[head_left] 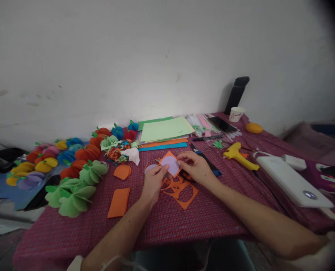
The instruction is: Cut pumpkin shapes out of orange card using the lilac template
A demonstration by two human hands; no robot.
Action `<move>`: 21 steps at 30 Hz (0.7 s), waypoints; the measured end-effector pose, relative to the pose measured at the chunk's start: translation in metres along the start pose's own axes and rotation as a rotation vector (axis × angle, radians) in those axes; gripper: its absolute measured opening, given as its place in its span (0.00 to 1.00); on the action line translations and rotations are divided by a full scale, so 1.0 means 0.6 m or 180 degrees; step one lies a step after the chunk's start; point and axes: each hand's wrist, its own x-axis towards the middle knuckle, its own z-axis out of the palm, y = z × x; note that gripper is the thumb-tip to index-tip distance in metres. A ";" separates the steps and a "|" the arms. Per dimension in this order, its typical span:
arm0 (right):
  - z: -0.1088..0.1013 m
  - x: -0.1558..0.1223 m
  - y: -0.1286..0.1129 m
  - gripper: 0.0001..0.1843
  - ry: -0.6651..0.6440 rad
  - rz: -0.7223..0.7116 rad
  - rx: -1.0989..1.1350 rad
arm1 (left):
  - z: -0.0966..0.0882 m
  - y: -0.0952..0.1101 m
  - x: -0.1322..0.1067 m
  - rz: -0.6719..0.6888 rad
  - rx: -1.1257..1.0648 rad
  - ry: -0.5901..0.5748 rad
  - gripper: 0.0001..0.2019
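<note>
My left hand (pixel 152 182) and my right hand (pixel 197 167) pinch opposite sides of an orange paper square (pixel 170 153), held over the table. A light purple paper circle (pixel 170 163) lies flat on that square. Another light purple circle (pixel 148 168) is partly hidden behind my left hand. Below my hands lie orange paper offcuts (pixel 189 202) with round holes. A dark looped object, partly covered, sits under my right hand. To the left are a small stack of rounded orange pieces (pixel 122 172) and a stack of orange rectangles (pixel 118 203).
Folded paper pumpkins (pixel 74 199) crowd the left side, beside a heap of paper scraps (pixel 120 150). Coloured sheets (pixel 164 130) lie at the back. On the right are a yellow glue gun (pixel 240 156), white power bank (pixel 294 182), phone (pixel 221 124), paper cup (pixel 236 114) and black bottle (pixel 236 96).
</note>
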 end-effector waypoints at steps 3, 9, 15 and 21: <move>-0.001 0.001 -0.001 0.07 0.0134 0.0046 0.0015 | 0.000 -0.001 0.000 0.0008 0.0009 0.0026 0.17; -0.005 0.002 -0.002 0.05 0.0055 -0.0070 -0.0171 | -0.001 -0.003 0.001 0.0018 -0.0045 0.0110 0.17; -0.005 0.002 -0.001 0.05 0.0048 0.0001 -0.0247 | 0.001 0.001 0.000 -0.0036 -0.0108 0.0100 0.17; -0.004 0.001 -0.003 0.05 0.0113 -0.0003 -0.0298 | 0.002 0.005 -0.002 0.0026 -0.0094 0.0108 0.17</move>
